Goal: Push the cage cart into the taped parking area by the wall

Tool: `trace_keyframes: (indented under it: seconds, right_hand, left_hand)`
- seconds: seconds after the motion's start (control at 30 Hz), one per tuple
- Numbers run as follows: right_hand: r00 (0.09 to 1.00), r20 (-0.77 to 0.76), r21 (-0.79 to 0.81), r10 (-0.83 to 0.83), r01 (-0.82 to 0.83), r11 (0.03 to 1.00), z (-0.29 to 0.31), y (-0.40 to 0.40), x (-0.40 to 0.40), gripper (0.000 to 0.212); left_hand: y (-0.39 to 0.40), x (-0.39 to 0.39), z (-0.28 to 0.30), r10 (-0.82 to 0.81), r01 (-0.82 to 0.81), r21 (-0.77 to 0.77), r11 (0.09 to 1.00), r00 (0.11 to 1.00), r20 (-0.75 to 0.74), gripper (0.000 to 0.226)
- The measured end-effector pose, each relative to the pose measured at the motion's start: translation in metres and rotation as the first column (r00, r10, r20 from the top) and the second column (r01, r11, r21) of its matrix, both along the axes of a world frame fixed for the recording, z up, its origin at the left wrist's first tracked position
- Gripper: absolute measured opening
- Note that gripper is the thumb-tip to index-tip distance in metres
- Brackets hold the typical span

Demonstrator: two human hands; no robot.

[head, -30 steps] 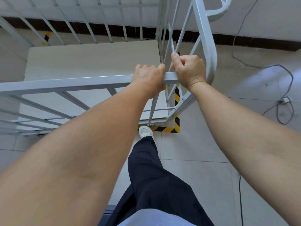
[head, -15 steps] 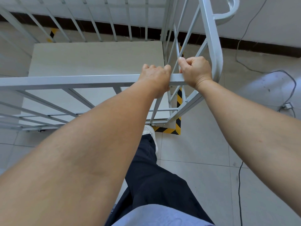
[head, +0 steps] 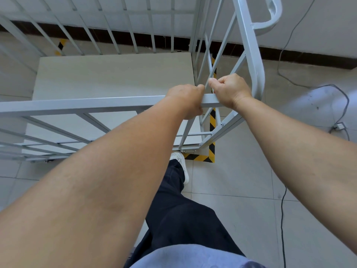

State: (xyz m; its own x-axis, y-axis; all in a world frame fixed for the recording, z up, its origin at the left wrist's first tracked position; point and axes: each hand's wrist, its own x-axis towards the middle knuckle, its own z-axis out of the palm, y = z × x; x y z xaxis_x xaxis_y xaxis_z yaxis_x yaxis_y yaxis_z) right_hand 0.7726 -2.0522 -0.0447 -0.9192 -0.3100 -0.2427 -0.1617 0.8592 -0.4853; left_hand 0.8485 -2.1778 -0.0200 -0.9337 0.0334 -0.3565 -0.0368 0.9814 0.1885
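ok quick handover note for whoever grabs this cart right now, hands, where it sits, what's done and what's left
Left hand: grips the top rail of the cage cart, fingers curled over it.
Right hand: grips the same rail just to the right, next to the cart's corner post.
Cart: close to the wall. Its near right corner sits right at the corner of the yellow-black floor tape; another bit of tape shows through the bars at far left.
Done: cart looks nearly inside the taped bay.
Left: likely a last short push toward the wall, check the edges against the tape, then let go. A cable lies on the floor to the right.
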Motion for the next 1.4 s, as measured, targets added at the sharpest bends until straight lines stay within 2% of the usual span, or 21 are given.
trace_keyframes:
  seconds: [0.13, 0.37, 0.87, 1.2, 1.4]
  right_hand:
    - [1.0, 0.028, 0.027, 0.013, -0.013, 1.0, 0.003, -0.002, 0.0, 0.052]
    - [0.999, 0.048, 0.023, 0.017, -0.018, 1.0, 0.006, -0.002, 0.002, 0.054]
    - [0.996, 0.029, -0.04, 0.079, -0.078, 0.996, 0.008, 0.001, 0.001, 0.058]
    - [0.992, -0.012, -0.088, 0.128, -0.128, 0.988, -0.003, 0.008, -0.002, 0.06]
    - [0.99, -0.04, -0.078, 0.132, -0.135, 0.988, -0.002, 0.003, 0.004, 0.061]
  left_hand:
    - [-0.016, 0.003, 0.0, 0.048, -0.047, -0.022, 0.999, 0.998, 0.037, 0.026]
    - [-0.021, 0.006, -0.003, 0.054, -0.054, -0.06, 0.997, 0.999, 0.004, 0.02]
    - [-0.021, 0.005, -0.005, 0.023, -0.022, -0.098, 0.995, 1.0, 0.004, 0.03]
    - [-0.019, 0.007, -0.007, 0.026, -0.027, -0.095, 0.995, 1.0, -0.014, 0.028]
    - [-0.022, 0.014, -0.004, 0.048, -0.045, -0.089, 0.995, 0.998, 0.031, 0.022]
